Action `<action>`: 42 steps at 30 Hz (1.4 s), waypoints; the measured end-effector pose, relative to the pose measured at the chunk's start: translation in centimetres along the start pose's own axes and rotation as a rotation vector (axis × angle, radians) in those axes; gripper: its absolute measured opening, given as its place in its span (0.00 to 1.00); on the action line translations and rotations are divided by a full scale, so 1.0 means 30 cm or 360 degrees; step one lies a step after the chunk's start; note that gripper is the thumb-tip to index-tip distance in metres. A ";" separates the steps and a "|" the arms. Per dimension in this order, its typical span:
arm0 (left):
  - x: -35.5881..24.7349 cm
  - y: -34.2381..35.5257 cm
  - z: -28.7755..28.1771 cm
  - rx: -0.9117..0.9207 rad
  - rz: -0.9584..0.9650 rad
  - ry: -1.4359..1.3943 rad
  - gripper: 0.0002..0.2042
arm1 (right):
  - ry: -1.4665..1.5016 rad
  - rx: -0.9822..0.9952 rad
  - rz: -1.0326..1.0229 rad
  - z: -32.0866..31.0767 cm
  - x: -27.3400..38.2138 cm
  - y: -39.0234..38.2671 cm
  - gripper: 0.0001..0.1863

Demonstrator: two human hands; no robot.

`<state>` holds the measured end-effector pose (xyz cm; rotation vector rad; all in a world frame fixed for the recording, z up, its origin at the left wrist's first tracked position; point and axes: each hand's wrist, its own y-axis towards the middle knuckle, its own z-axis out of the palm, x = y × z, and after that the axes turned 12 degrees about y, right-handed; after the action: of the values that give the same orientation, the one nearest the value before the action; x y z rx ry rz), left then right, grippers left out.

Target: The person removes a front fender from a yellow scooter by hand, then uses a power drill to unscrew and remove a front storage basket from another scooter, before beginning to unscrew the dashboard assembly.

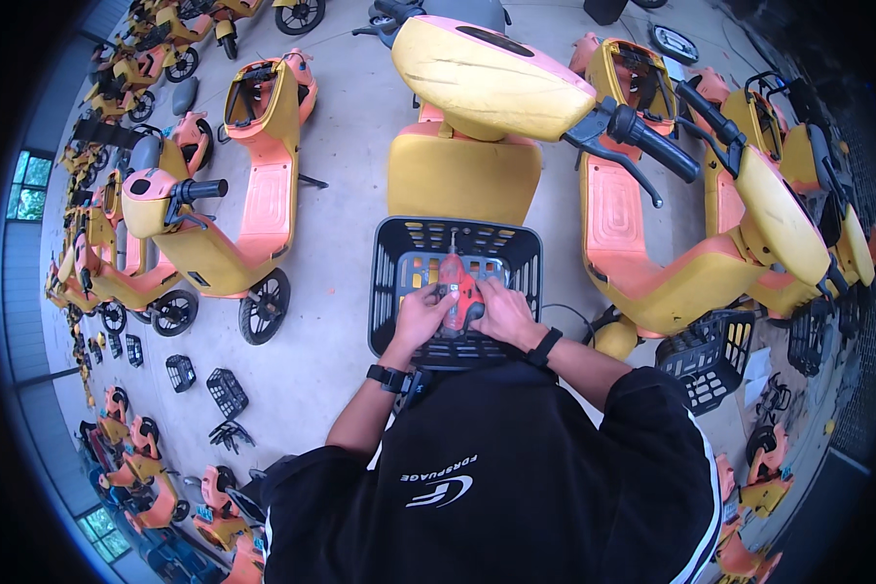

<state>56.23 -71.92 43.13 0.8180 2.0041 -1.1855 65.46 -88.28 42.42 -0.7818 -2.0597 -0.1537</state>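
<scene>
A red cordless drill (465, 290) is held between my two hands inside a black plastic basket (386, 282), its thin bit pointing away from me. My left hand (421, 318) grips the drill's left side, with the fingertips against its body. On the other side my right hand (503, 310) closes over it, and the palm sides of both hands are hidden. The basket sits at the front of a yellow scooter (464, 173), below its yellow handlebar cover (487, 80).
To the right of the basket, a brake lever (628, 170) and black handgrip (660, 146) stick out. Yellow-and-pink scooters stand at left (268, 165) and right (613, 214). Loose black baskets (226, 391) lie on the grey floor (341, 127); another basket (703, 360) is at right.
</scene>
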 end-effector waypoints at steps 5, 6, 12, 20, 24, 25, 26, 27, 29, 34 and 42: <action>0.008 0.016 -0.003 -0.0045 0.0005 0.0124 0.20 | 0.0074 -0.0076 0.0034 0.015 -0.004 0.003 0.36; 0.005 0.023 -0.001 -0.0045 0.0011 0.0121 0.20 | 0.0086 -0.0114 0.0034 0.019 -0.017 0.004 0.37; -0.013 0.014 -0.006 -0.0052 0.0021 0.0167 0.20 | 0.0224 -0.0014 0.0052 0.012 -0.022 0.024 0.32; -0.086 -0.016 0.008 -0.0235 -0.0051 0.0416 0.19 | 0.0287 -0.0060 0.0090 0.021 -0.042 0.026 0.27; -0.076 -0.006 0.021 -0.0257 0.0009 0.0452 0.19 | 0.0268 -0.0006 0.0099 -0.002 -0.047 0.028 0.28; -0.080 -0.005 0.020 -0.0240 -0.0046 0.0385 0.21 | 0.0293 -0.0035 0.0068 0.001 -0.050 0.031 0.28; -0.074 -0.001 0.018 -0.0240 -0.0047 0.0385 0.21 | 0.0294 -0.0033 0.0068 0.004 -0.051 0.032 0.28; -0.065 0.006 0.016 -0.0247 -0.0039 0.0414 0.21 | 0.0295 -0.0036 0.0072 0.005 -0.053 0.033 0.29; -0.063 0.010 0.015 -0.0326 -0.0011 0.0494 0.22 | 0.0301 -0.0046 0.0079 -0.001 -0.043 0.036 0.29; -0.095 0.005 -0.015 -0.0269 -0.0065 0.0565 0.22 | 0.0315 -0.0013 0.0094 0.010 -0.031 0.038 0.30; -0.076 0.005 -0.002 -0.0314 -0.0136 0.0578 0.23 | 0.0281 -0.0027 0.0131 0.018 -0.028 0.034 0.30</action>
<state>57.67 -72.22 44.88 0.9039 2.4276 -0.9127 66.00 -87.66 41.25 -0.8319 -1.8590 -0.1875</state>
